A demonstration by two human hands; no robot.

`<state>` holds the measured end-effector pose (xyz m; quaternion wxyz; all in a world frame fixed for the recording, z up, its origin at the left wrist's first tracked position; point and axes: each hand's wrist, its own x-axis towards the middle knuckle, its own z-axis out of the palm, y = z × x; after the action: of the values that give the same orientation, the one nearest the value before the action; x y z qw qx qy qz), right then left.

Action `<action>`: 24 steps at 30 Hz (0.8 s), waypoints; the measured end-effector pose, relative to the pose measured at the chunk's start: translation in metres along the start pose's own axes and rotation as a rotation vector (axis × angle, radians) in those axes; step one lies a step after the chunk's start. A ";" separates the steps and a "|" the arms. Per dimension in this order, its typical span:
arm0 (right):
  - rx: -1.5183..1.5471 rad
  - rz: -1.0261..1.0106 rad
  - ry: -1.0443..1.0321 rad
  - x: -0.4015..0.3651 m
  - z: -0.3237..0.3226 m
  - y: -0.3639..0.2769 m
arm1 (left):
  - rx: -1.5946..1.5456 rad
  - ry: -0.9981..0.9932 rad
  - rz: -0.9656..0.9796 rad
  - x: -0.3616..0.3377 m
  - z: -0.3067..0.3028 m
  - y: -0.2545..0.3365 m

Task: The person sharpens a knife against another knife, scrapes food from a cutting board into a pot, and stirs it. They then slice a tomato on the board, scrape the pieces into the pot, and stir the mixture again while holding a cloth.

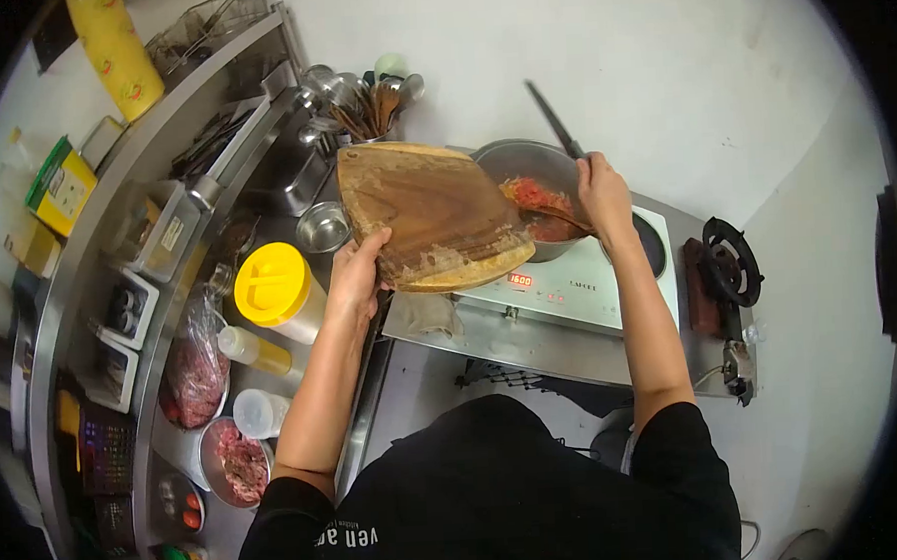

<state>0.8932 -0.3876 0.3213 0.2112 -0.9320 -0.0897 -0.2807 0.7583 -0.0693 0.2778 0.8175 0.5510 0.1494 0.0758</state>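
Note:
My left hand [360, 269] grips the near left edge of a wooden cutting board [426, 216], thumb on top. The board is tilted beside a metal pot [503, 160] and covers part of its rim. Closed around the handle of a dark knife [554, 118], my right hand [602, 188] is at the pot's right side, the blade pointing up and away. Chopped red and orange food [537, 194] lies in the pot. A wooden utensil [563, 215] leans in it, its end near my right hand. The pot stands on a white induction cooker [569, 300] showing 1600.
Left of the board are a metal bowl [323, 227], a yellow-lidded container [272, 285] and a utensil holder [374, 133]. Bowls of meat [241, 464] stand nearer me, beside steel shelves [151, 343]. A black burner ring [731, 262] is at the right.

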 end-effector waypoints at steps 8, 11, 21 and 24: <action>-0.170 0.128 -0.353 -0.046 0.054 0.020 | -0.107 0.096 0.033 -0.035 -0.041 0.002; 0.090 -0.067 -0.211 -0.066 0.022 -0.057 | -0.114 0.170 0.020 -0.070 -0.087 -0.013; 0.691 -1.025 -0.362 -0.264 0.025 -0.297 | -0.266 0.512 0.290 -0.406 -0.272 -0.090; 0.786 -1.360 -0.578 -0.348 0.031 -0.354 | -0.341 0.738 0.313 -0.533 -0.296 -0.124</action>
<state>0.5193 -0.0744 0.2237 0.2741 -0.5685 -0.7744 -0.0451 0.1532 -0.0110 0.1457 0.7673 0.3599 0.3319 0.4143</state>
